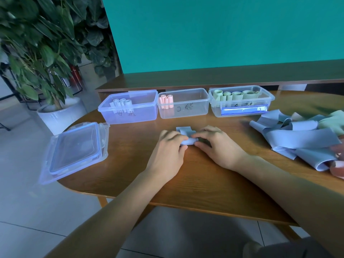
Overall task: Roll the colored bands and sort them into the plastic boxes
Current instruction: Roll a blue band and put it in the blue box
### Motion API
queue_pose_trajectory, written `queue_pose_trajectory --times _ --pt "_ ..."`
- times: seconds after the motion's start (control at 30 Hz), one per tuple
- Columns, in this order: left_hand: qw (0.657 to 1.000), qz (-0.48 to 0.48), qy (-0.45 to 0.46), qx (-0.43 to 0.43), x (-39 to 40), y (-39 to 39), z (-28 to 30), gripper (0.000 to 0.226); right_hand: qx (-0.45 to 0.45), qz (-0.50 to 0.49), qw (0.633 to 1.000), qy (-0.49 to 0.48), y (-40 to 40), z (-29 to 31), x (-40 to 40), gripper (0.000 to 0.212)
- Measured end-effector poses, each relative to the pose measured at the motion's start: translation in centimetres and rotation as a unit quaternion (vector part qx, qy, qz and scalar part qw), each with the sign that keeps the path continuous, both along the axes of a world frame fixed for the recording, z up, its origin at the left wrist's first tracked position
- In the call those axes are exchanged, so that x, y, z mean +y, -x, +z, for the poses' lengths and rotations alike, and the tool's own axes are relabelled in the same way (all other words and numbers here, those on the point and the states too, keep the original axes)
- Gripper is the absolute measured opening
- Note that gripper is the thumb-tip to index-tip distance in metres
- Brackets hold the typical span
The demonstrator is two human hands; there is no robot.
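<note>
Both hands meet at the middle of the wooden table [186, 175], working a blue band [187, 135]. The left hand [168, 149] curls its fingers over the rolled part at its left end, and the right hand [216, 146] pinches the right end with thumb and fingertips; a short flat tail of the band lies on the table just beyond the fingers. How tight the roll is cannot be told, since the fingers cover most of it.

Three clear plastic boxes stand in a row behind the hands: the left box [130, 114] holds rolled blue bands [122, 104], the middle box [188, 110] rolled pink bands [166, 101], the right box [242, 110] rolled green bands [235, 94]. A heap of loose bands [297, 138], mostly blue with some green and pink, lies at the right. A box lid [76, 149] rests on the table's left edge, near a potted plant [37, 43]
</note>
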State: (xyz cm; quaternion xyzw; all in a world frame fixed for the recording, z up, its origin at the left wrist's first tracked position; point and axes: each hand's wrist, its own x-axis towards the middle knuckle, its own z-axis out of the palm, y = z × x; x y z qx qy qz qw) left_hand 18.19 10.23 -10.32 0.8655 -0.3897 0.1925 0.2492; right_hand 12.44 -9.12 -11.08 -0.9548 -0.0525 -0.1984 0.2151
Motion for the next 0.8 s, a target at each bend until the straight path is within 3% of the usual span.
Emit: queue_pose_trajectory --times 0.13,0.3,0.8 --pt "1.000 0.006 -0.003 0.001 -0.2 -0.4 -0.1 0.028 0.004 0.002 1.000 0.005 -0.5 0.1 -0.1 0.031" --pt "1.000 0.015 -0.011 0.020 -0.4 -1.1 -0.2 0.033 -0.058 0.006 0.998 0.017 -0.5 0.3 0.0 0.024" --pt "0.999 0.021 -0.029 0.019 -1.0 -1.9 0.0 0.038 -0.043 -0.009 0.999 0.021 -2.2 0.4 -0.2 0.028"
